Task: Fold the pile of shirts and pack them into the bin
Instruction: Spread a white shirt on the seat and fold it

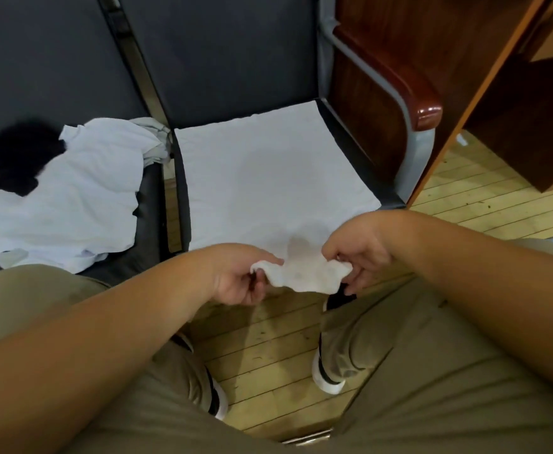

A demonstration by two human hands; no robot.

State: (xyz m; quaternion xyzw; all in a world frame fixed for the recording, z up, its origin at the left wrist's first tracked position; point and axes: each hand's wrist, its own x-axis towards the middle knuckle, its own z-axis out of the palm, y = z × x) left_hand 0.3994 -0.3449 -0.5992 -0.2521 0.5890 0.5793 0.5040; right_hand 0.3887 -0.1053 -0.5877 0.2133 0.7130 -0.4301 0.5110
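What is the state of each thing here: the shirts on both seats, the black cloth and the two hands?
spread shirt: flat on the right seat, near edge lifted and bunched.
shirt pile: crumpled, unfolded, on the left seat.
black cloth: crumpled beside the pile.
left hand: pinches the spread shirt's near edge.
right hand: pinches the same edge.

White shirt (pixel 268 178), centre, on dark grey chair (pixel 229 60); white crumpled shirts (pixel 72 198) and black garment (pixel 23 149), left. Armrest (pixel 399 83) glossy reddish-brown. Floor (pixel 268 348) pale yellow planks. Trousers (pixel 432 371) khaki; shoes (pixel 329 381) white, black-banded.
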